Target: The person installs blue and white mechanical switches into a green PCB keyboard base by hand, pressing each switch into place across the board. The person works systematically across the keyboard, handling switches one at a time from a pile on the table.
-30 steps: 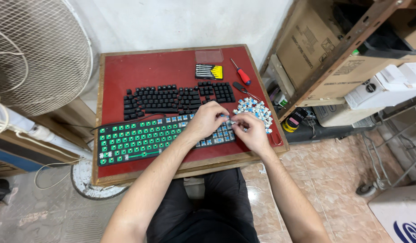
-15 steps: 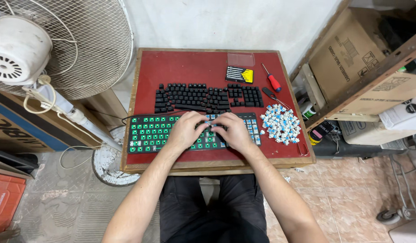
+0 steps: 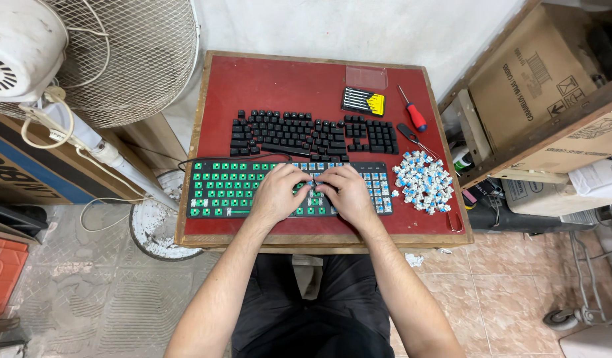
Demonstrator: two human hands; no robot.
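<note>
A black keyboard base [image 3: 226, 189] with green lit sockets lies at the front of the red table [image 3: 286, 79]. Both my hands rest on its middle. My left hand [image 3: 276, 193] lies with curled fingers on the sockets. My right hand [image 3: 351, 193] pinches a small blue switch [image 3: 311, 183] where the fingertips of both hands meet. Right of my hands, the sockets hold blue switches [image 3: 379, 189]. A heap of loose blue switches [image 3: 422, 182] lies just past the keyboard's right end. Black keycaps [image 3: 286, 132] are laid out in rows behind it.
At the table's back right lie a small bit set [image 3: 362, 101], a red-handled screwdriver [image 3: 412, 113] and a wire puller [image 3: 412, 138]. A standing fan [image 3: 87, 53] is at the left. Cardboard boxes [image 3: 538, 73] on shelving stand at the right.
My right hand has left the heap of switches and come to the middle of the keyboard beside my left hand. The view has shifted, so the table sits further right.
</note>
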